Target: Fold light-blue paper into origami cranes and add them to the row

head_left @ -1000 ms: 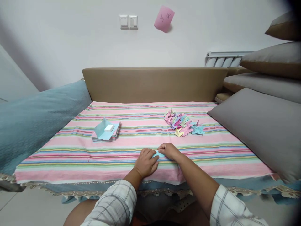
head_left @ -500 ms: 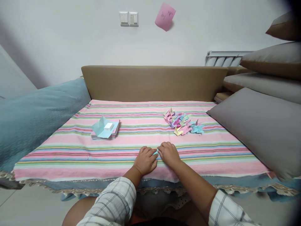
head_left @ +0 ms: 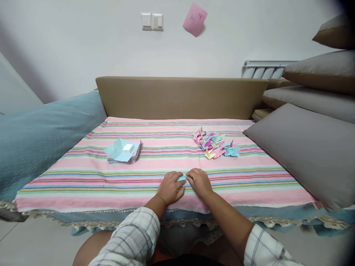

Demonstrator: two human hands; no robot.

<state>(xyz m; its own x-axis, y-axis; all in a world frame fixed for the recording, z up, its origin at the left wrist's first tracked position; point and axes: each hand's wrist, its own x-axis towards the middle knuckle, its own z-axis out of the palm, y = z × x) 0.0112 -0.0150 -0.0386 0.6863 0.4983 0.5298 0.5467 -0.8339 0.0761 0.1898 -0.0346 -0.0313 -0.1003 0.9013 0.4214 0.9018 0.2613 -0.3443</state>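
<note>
Low in the middle of the head view, a small folded piece of light blue paper [head_left: 181, 178] lies on the striped cloth [head_left: 83, 168]. My left hand [head_left: 169, 187] grips its left part, fingers bent and partly covering it. From the other side, the fingertips of my right hand [head_left: 199, 181] pinch the paper's right end. Beyond my right hand sits a cluster of folded paper cranes [head_left: 212, 144] in pink, purple, yellow and blue. To the left stands a stack of square paper [head_left: 135, 157], its top blue sheet curled up, with a small white block [head_left: 128, 148] on it.
A brown backrest [head_left: 180, 98] runs along the wall side. Grey cushions [head_left: 310, 151] are piled at the right, and a blue covered armrest [head_left: 50, 136] borders the left. A pink note [head_left: 195, 19] and light switches [head_left: 152, 21] are on the wall.
My left fingers have shifted slightly, and more of the blue paper shows between my hands. The curled top sheet on the stack has sunk lower to the left.
</note>
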